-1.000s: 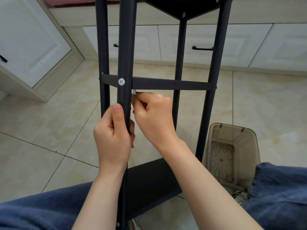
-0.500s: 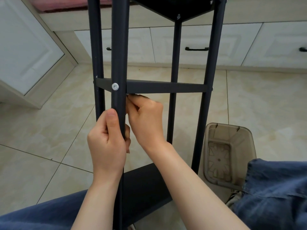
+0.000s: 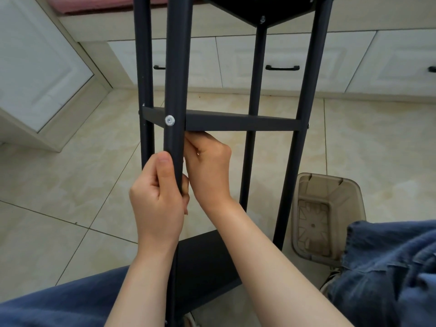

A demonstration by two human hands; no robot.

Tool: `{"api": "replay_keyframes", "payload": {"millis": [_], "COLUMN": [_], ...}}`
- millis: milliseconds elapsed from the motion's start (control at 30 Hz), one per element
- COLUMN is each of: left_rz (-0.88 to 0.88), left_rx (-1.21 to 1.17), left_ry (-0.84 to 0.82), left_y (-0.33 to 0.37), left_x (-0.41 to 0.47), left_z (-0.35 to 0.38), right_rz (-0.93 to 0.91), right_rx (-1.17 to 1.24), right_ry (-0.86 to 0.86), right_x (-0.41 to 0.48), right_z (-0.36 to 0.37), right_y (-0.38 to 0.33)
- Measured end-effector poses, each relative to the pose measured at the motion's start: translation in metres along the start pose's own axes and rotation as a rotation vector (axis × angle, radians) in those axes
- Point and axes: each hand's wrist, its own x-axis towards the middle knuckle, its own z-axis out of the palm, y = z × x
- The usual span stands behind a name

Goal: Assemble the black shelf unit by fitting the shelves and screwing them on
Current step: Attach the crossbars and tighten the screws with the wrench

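The black tubular metal shelf unit (image 3: 304, 90) stands on the beige tiled floor (image 3: 70, 185). It is likely rigid, light and smooth: hold it by a post. The left hand (image 3: 158, 192) grips the near black post (image 3: 175, 79). The right hand (image 3: 210, 166) curls its fingers beneath the flat black middle shelf (image 3: 236, 120); what they hold cannot be told. The small silver piece shown earlier is now hidden

The person wears blue denim trousers (image 3: 389, 267), forearms (image 3: 271, 267) bare to the frame's edge.

Bright, even daylight, soft shadows, sharp focus, wide-angle bending toward the edges.
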Motion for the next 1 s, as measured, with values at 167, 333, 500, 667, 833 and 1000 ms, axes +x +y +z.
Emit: {"api": "replay_keyframes", "payload": {"millis": [167, 333, 500, 667, 833, 1000], "left_rz": [-0.003, 0.019, 0.049, 0.084, 0.163, 0.205], "left_rx": [0.017, 0.129, 0.189, 0.206, 0.214, 0.219], "left_ry": [0.028, 0.039, 0.05, 0.037, 0.008, 0.0], "left_y": [-0.001, -0.002, -0.003, 0.0, 0.001, 0.002], "left_x": [0.001, 0.004, 0.0, -0.005, -0.012, -0.017], "left_z": [0.0, -0.005, -0.013, -0.009, -0.005, -0.006], "right_rz": [-0.004, 0.073, 0.241, 0.256, 0.283, 0.537], "right_rx": [-0.124, -0.223, -0.218, -0.208, -0.284, -0.558], "right_ry": [-0.069, -0.11, -0.045, 0.18, 0.396, 0.356], "right_x": [-0.006, -0.025, -0.037, -0.023, 0.005, 0.062], "right_z": [-0.007, -0.039, -0.078, -0.108, -0.14, -0.183], "right_y": [0.009, 0.024, 0.03, 0.022, 0.009, 0.0]}}
